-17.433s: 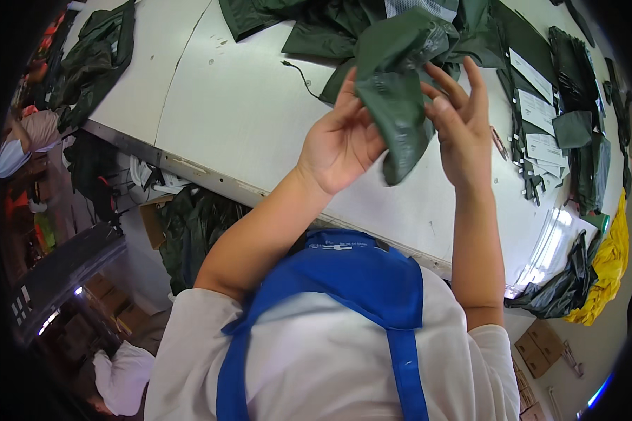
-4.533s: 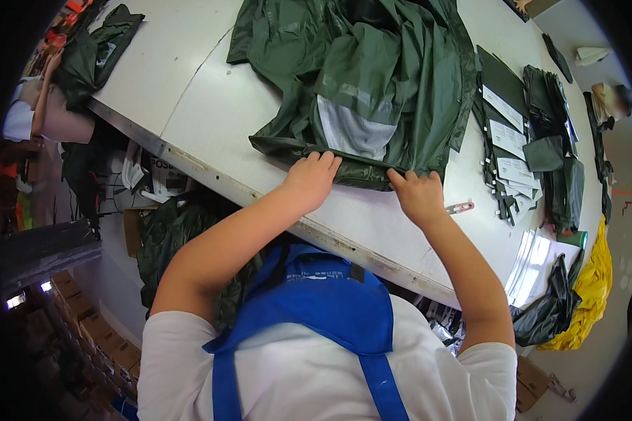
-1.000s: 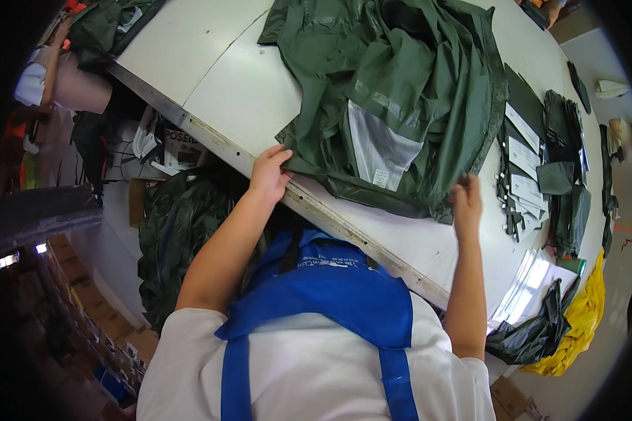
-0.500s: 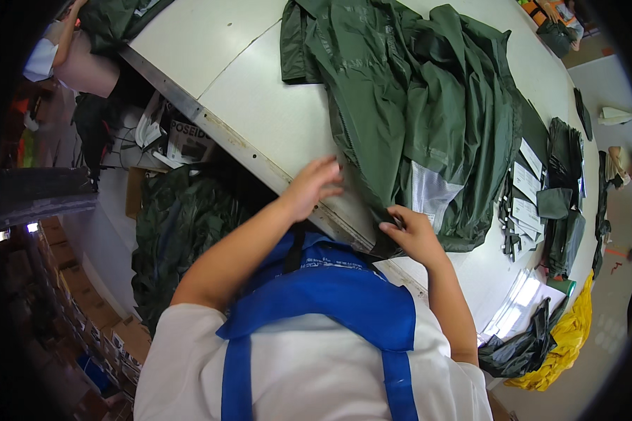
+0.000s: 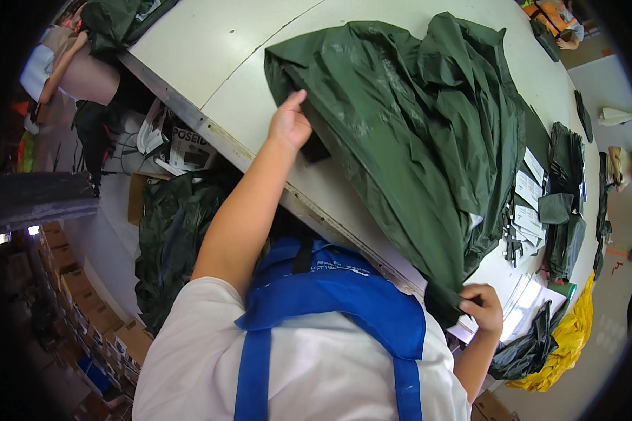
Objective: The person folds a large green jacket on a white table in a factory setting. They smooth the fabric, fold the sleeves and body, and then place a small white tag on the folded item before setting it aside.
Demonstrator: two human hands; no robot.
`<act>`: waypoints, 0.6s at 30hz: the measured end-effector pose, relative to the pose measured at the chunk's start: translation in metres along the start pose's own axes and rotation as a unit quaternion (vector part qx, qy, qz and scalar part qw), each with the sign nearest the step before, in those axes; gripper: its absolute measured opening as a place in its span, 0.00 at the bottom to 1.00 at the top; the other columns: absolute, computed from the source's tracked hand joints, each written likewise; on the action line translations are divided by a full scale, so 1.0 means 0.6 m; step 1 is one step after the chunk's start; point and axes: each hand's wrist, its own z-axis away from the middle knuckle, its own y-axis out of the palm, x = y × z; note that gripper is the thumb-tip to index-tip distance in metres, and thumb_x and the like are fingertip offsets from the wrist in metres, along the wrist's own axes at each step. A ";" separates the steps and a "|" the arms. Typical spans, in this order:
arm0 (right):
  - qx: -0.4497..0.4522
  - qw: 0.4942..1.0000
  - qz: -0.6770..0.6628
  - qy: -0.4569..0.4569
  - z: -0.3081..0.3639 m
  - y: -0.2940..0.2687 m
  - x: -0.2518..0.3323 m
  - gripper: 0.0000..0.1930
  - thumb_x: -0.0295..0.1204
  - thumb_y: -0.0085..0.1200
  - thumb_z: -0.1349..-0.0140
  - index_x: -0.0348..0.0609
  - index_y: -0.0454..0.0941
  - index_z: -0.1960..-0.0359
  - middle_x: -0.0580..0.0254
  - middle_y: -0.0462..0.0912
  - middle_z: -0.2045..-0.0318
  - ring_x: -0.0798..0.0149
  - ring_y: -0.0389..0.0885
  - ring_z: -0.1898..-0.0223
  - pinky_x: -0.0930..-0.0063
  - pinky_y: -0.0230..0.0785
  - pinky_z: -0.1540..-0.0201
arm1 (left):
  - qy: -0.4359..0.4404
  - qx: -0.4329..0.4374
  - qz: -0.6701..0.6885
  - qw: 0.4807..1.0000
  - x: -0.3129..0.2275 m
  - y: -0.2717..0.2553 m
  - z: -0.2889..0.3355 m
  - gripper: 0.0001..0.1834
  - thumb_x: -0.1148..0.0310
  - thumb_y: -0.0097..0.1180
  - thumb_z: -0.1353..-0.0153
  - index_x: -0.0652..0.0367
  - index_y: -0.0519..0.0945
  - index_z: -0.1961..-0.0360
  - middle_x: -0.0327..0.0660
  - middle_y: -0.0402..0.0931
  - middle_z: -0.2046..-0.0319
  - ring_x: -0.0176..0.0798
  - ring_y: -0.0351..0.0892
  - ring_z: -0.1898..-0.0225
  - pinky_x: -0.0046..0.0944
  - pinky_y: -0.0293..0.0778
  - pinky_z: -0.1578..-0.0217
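A dark green rain jacket (image 5: 393, 126) lies crumpled over the pale table, drawn out slantwise between my two hands. At its left edge my left hand (image 5: 290, 125) is closed on the fabric, its fingertips partly hidden by the cloth. My right hand (image 5: 483, 307) pinches the jacket's lower corner, which hangs past the table's near edge. A small light patch shows between the folds near the right side, and most of the lining is hidden.
The table (image 5: 211, 56) has a metal-trimmed edge. White printed cards (image 5: 529, 200) and folded dark pieces (image 5: 565, 203) lie right. Green fabric (image 5: 172, 231) is heaped below left; yellow fabric (image 5: 569, 337) hangs lower right. A person (image 5: 70, 63) is far left, another (image 5: 558, 17) far right.
My left hand has moved up and closed on the jacket's left edge. My right hand has pulled the lower corner right and toward me, stretching the jacket and covering most of its silvery patch.
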 end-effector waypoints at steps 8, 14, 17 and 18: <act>-0.281 0.943 -0.149 -0.100 0.191 -0.075 -0.078 0.12 0.29 0.65 0.55 0.37 0.74 0.75 0.60 0.75 0.79 0.67 0.70 0.76 0.74 0.61 0.72 | 0.545 0.142 -0.361 0.743 -0.206 0.204 0.165 0.28 0.73 0.56 0.45 0.59 0.68 0.41 0.47 0.69 0.46 0.41 0.72 0.48 0.42 0.68 0.46; -0.462 0.877 -0.122 0.050 0.230 -0.127 -0.058 0.06 0.24 0.57 0.46 0.37 0.73 0.69 0.68 0.75 0.72 0.73 0.71 0.70 0.78 0.65 0.65 | 0.472 0.442 -0.600 0.472 -0.233 0.441 0.067 0.28 0.64 0.55 0.40 0.60 0.65 0.39 0.48 0.67 0.43 0.44 0.68 0.43 0.41 0.60 0.40; -0.400 0.896 -0.013 0.195 0.227 -0.185 -0.142 0.04 0.26 0.53 0.41 0.39 0.74 0.67 0.73 0.71 0.72 0.76 0.66 0.69 0.80 0.60 0.65 | 0.359 0.464 -0.777 0.227 -0.126 0.410 -0.122 0.34 0.65 0.55 0.44 0.54 0.61 0.35 0.45 0.70 0.46 0.46 0.70 0.45 0.49 0.58 0.39; -0.369 0.894 -0.002 0.254 0.203 -0.184 -0.152 0.04 0.27 0.53 0.41 0.40 0.74 0.68 0.74 0.69 0.76 0.75 0.65 0.71 0.79 0.59 0.68 | 0.263 0.415 -0.856 0.162 -0.067 0.394 -0.100 0.42 0.66 0.57 0.45 0.43 0.52 0.30 0.44 0.70 0.46 0.45 0.69 0.44 0.56 0.49 0.36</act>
